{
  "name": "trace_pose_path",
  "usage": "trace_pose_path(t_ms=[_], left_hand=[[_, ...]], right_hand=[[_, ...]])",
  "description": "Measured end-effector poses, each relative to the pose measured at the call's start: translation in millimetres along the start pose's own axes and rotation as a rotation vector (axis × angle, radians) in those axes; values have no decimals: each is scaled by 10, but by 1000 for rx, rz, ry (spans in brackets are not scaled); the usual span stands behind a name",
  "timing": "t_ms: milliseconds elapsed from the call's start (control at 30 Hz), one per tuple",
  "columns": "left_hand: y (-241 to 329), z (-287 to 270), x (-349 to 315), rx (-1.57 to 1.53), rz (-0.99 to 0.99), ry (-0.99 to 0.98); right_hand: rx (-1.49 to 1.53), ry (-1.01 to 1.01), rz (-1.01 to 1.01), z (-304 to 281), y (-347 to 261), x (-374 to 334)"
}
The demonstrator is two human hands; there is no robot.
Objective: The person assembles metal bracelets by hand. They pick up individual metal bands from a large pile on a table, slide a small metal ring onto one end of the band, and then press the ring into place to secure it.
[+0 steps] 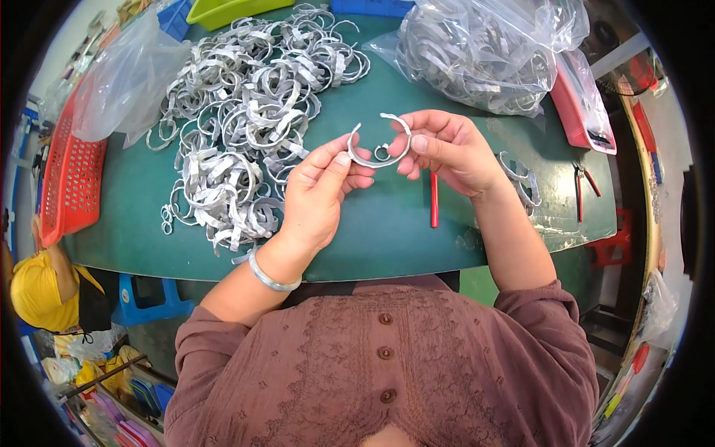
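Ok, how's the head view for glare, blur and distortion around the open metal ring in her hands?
Head view: the open silver metal ring between left hand and right hand is sharp, evenly lit, with soft shadows; the clear plastic bag of rings glares; the green table's edge bows from fisheye; the corners are black.

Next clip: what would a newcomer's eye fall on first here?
First, the open silver metal ring held up at the centre between the left hand and the right hand, above the dark green table. Next, the big heap of silver metal bands spread over the table's left, and the clear plastic bag of more bands at upper right. A red-handled tool lies just under the right hand.
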State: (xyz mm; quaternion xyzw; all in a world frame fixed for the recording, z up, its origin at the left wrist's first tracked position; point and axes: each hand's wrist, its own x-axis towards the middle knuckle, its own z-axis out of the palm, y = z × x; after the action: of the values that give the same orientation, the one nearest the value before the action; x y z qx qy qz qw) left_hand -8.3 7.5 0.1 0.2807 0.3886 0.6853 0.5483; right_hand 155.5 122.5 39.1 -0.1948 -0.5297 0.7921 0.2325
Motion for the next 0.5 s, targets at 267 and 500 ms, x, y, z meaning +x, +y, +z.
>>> trace_pose_path(t_ms=[267,500], left_hand=[[-29,4,11,2,26,-14],[-33,4,14,24,27,23]], right_hand=[[11,21,2,-63,71,-22],[7,12,17,-86,100,-25]])
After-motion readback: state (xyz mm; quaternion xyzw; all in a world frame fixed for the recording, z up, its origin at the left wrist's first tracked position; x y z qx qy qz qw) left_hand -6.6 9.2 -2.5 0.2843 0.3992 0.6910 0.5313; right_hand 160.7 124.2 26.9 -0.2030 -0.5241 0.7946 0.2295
